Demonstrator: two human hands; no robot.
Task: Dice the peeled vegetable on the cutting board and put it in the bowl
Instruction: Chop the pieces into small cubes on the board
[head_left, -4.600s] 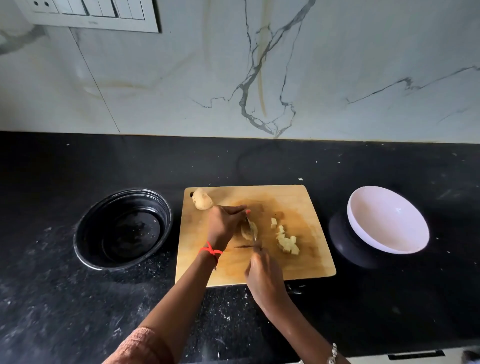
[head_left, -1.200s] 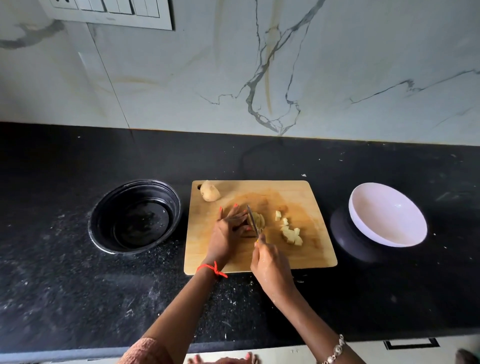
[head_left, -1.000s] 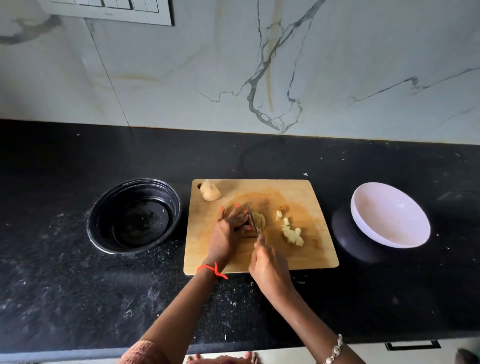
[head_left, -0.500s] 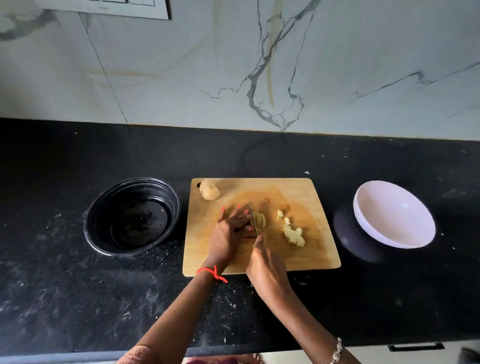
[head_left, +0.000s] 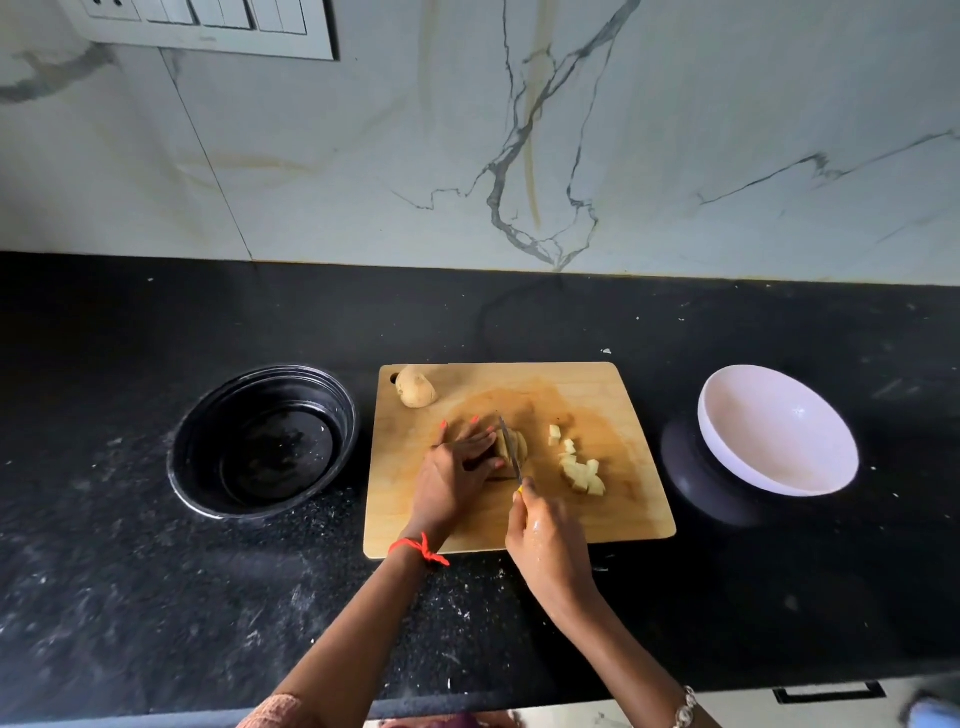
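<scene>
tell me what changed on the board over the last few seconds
The left hand went from an arched pinch on the potato piece to lying flatter against it; the knife turned to cut across it. Diced pile, potato half and both bowls stayed.

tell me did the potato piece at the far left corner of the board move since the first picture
No. The spare potato piece sits beside the hanging hole at the far left corner of the cutting board, just as before; only the camera has shifted.
</scene>
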